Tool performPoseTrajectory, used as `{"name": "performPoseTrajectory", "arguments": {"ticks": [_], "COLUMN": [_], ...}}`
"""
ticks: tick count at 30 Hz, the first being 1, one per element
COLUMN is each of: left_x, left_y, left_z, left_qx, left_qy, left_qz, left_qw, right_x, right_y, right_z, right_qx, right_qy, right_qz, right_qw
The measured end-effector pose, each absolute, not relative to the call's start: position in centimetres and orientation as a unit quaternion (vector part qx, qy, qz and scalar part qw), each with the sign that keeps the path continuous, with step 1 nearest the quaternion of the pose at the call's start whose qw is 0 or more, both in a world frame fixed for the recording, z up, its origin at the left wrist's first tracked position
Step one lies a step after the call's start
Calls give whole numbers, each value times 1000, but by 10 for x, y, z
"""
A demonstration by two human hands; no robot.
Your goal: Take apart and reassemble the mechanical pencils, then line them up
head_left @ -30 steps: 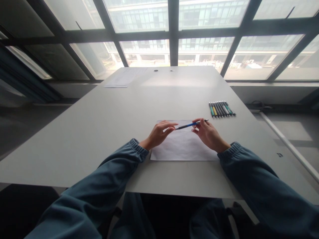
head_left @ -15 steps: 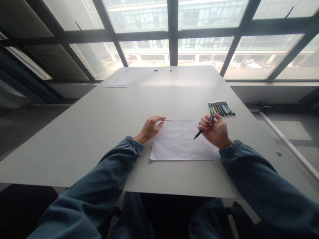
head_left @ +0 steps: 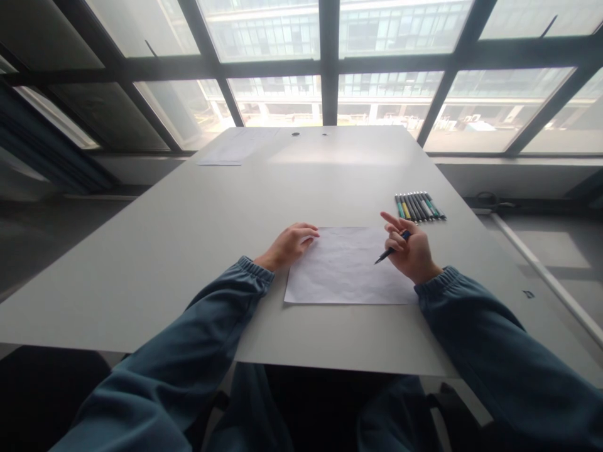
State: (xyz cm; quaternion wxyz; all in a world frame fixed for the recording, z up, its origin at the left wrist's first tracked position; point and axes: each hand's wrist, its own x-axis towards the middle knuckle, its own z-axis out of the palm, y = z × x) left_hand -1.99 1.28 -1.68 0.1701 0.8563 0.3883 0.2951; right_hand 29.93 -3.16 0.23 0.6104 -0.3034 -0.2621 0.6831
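A white sheet of paper (head_left: pixel 343 270) lies on the table in front of me. My left hand (head_left: pixel 294 243) rests on its upper left corner, fingers stretched out and lying low, holding nothing. Over the sheet's right side, my right hand (head_left: pixel 411 248) grips a dark pen (head_left: pixel 387 255) with a blue part near the fingers. The pen's tip points down and to the left, and one finger sticks out away from it. Beyond the right hand lies a row of several pens (head_left: pixel 418 206), mostly black, with some green and yellow ones.
The white table (head_left: pixel 155 270) stretches to large windows (head_left: pixel 277 100). More paper (head_left: pixel 233 149) lies at its far left, and a small round dark thing (head_left: pixel 295 134) sits near the far edge. A small dark mark (head_left: pixel 528 294) shows at the right.
My left hand has slid slightly right onto the paper. In my right hand one finger has stretched out, and the pen's tip has shifted a little to the right.
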Motion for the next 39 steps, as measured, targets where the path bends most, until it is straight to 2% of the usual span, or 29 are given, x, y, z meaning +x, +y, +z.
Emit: {"name": "performPoseTrajectory", "arguments": {"ticks": [4,13,17,21,26,31,39], "left_x": [-15,2,4,2,2,3,2], "left_y": [9,-2,-2,-1,-2,0,3], "left_z": [-18,-14,-15,-15,-15,-18,-20], "left_qx": [874,898,905,908,904,900,902], "left_qy": [357,266,247,237,233,236,231], "left_qz": [273,273,270,252,260,267,267], "left_qw": [184,221,215,238,248,252,248], "right_x": [302,289,272,255,236,222,219], "right_y": [-31,-42,-52,-61,-64,-63,-61], "right_z": [2,17,17,14,-3,-21,-27], "right_qx": [-290,-335,-370,-361,-429,-452,-472], "right_qy": [-247,-372,-440,-532,-615,-614,-641], "right_qz": [664,633,569,560,440,474,444], "right_qw": [644,590,589,523,494,441,412]}}
